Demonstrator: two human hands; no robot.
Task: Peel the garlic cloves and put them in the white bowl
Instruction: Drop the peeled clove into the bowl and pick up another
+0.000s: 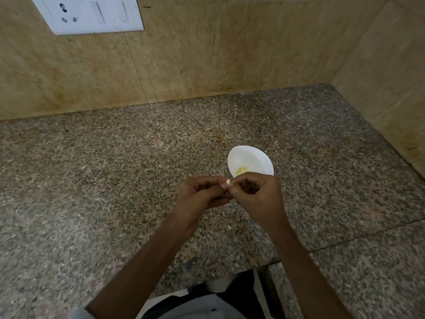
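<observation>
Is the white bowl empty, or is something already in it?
Not empty: the white bowl holds a few pale yellow garlic pieces.

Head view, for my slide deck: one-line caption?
Left hand and right hand pinch a clove over the counter, near the bowl of peeled cloves.

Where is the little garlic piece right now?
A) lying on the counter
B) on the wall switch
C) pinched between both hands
C, the garlic clove sits pinched between the fingertips of the left hand and the right hand, just in front of the white bowl.
</observation>
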